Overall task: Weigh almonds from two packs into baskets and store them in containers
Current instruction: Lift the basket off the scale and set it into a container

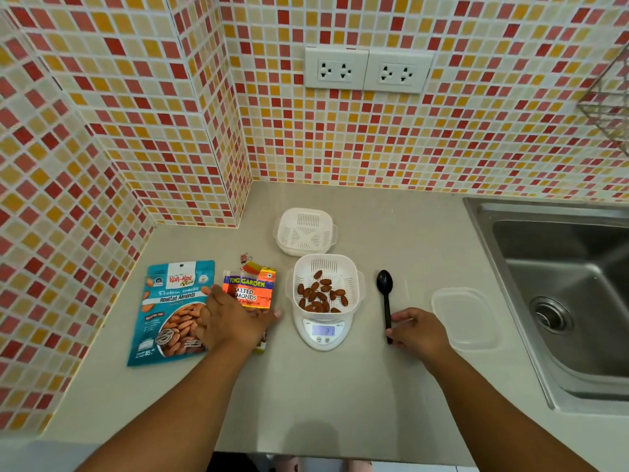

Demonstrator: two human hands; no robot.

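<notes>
Two packs left of the scale [323, 332]: left hand [235, 321] lies flat on the salted almonds pack [250, 289], fingers toward the basket [325, 284]; right hand [420, 330] grips the black spoon [385, 294], handle lying near-to-far.

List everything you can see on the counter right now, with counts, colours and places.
Almond packs: 2, teal and orange, left.
Binder clip: 1, pink, behind orange pack.
Scale: 1, white, centre.
Basket with almonds: 1, white, on scale.
Empty basket: 1, white, behind scale.
Spoon: 1, black, right of scale.
Lid: 1, clear, near sink.
Sink: 1, steel, right.
Left hand: on packs.
Right hand: grip on spoon handle.
</notes>
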